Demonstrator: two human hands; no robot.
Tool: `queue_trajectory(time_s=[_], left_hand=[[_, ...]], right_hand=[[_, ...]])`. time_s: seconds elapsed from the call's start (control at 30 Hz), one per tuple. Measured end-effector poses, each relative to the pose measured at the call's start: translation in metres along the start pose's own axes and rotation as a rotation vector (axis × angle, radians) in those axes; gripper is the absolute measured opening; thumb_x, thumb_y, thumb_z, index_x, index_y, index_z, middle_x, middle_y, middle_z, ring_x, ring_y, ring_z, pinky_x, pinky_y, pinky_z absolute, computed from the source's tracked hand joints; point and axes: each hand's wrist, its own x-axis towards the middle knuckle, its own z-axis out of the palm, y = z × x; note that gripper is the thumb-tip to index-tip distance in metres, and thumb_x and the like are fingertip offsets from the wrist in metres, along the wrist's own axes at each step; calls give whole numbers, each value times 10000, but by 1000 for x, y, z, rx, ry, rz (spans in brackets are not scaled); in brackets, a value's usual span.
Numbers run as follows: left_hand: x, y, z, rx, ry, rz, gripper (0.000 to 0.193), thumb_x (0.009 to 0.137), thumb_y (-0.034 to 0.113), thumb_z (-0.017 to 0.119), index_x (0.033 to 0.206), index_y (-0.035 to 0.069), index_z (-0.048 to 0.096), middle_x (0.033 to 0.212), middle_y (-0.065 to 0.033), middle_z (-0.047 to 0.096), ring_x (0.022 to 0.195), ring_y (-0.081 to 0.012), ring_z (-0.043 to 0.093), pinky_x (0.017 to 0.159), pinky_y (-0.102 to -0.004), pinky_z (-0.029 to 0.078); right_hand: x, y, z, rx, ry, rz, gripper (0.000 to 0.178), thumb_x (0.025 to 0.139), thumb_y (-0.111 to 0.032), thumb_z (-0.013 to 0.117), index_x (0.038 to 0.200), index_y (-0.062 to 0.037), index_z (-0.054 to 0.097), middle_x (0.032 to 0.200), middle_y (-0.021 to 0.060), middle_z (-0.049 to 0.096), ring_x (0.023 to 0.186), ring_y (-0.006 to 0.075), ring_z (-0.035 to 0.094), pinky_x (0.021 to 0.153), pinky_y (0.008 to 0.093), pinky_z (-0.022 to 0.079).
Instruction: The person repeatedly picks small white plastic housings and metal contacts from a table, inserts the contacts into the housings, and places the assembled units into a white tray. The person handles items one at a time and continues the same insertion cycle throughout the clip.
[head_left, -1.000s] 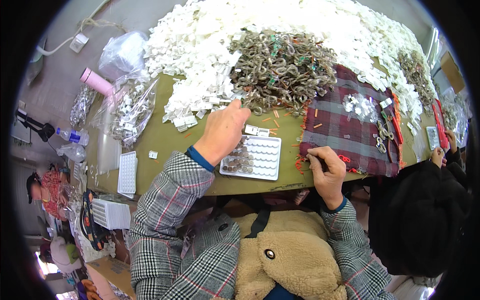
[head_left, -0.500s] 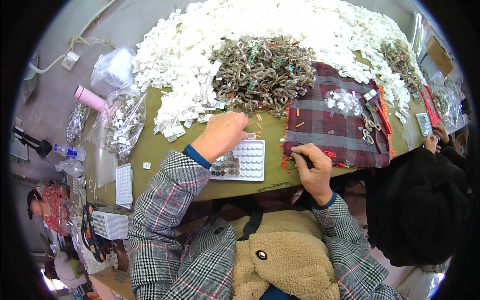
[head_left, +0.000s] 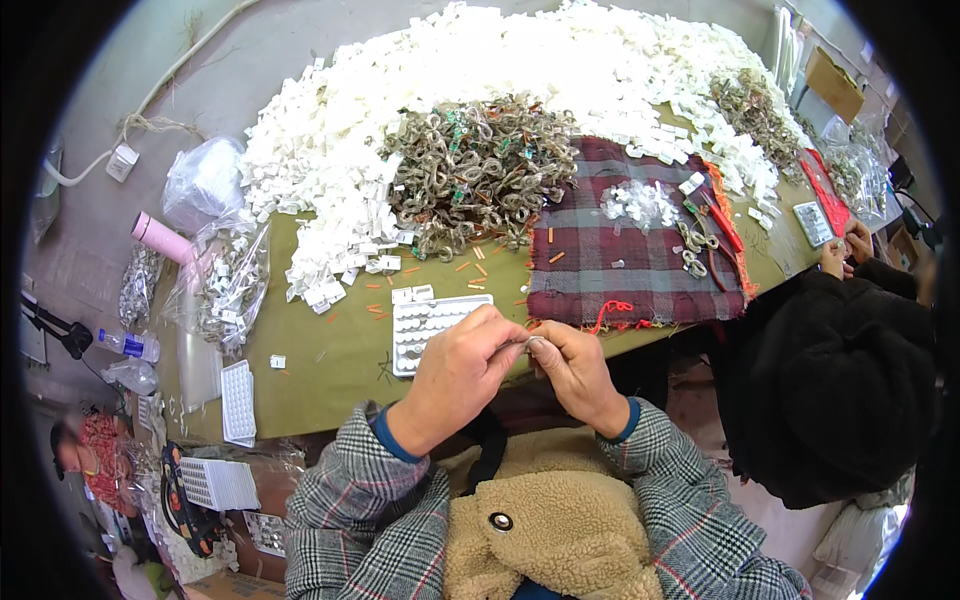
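Observation:
My left hand (head_left: 452, 378) and my right hand (head_left: 580, 372) meet at the table's near edge, fingertips pinched together. Whatever they hold is too small and covered to name. Just beyond my left hand lies a white plastic tray (head_left: 404, 345) with rows of round pockets, partly covered by that hand. A few small white blocks (head_left: 412, 294) sit at its far edge. Past my right hand spreads a plaid cloth (head_left: 575, 285) with a red thread (head_left: 608, 312) at its near edge. Small orange strips (head_left: 478, 253) lie scattered beyond the tray.
A tangled heap of greyish coiled cables (head_left: 470, 180) lies against a large mound of white plastic pieces (head_left: 340, 130). The cloth carries small clear pieces (head_left: 640, 205) and red-handled pliers (head_left: 722, 226). At left lie stacked trays (head_left: 238, 400) and a pink cylinder (head_left: 160, 238). A co-worker (head_left: 840, 380) sits at right.
My left hand has come back from the tray's far side towards me. My right hand has moved left to meet it. The view has shifted slightly.

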Motion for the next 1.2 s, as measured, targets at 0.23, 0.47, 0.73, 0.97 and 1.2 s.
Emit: queue_trajectory(time_s=[0.23,0.47,0.73,0.97,1.2], left_hand=[[-26,1,21,-840,137,-129,279,812,-57,763,1079,-23,691,1066,-64,618,1022,-153,612,842,-287,547],[-47,-21,9,-1033,259,-281,194,903,59,691,1054,-60,666,1026,-156,689,776,-187,683,729,-306,578],[-52,-37,-1,-1138,330,-335,158,870,-39,664,1024,-44,631,986,-168,704,777,-214,704,764,-338,589],[-47,-32,-16,-1184,422,-364,253,951,18,580,1182,-85,597,1019,-210,690,841,-211,710,748,-369,634],[-35,-18,-1,-1383,309,-512,291,1024,203,558,1221,-11,579,1187,-226,648,803,-145,659,720,-324,615]], right_hand=[[-8,-31,9,454,-30,311,367,1072,-316,490,861,-28,575,675,-25,513,557,39,446,501,207,370],[59,-21,-17,-258,89,80,368,1025,-256,556,778,14,587,620,91,564,575,138,554,528,310,450],[118,36,-19,-624,195,51,133,900,-85,658,885,47,642,736,212,654,652,344,653,614,388,507],[106,-10,-70,23,86,181,208,979,-168,615,921,24,669,717,7,654,569,53,601,508,192,476],[82,-25,-69,156,165,71,175,915,-98,649,833,56,658,659,53,647,591,92,601,549,266,476]])
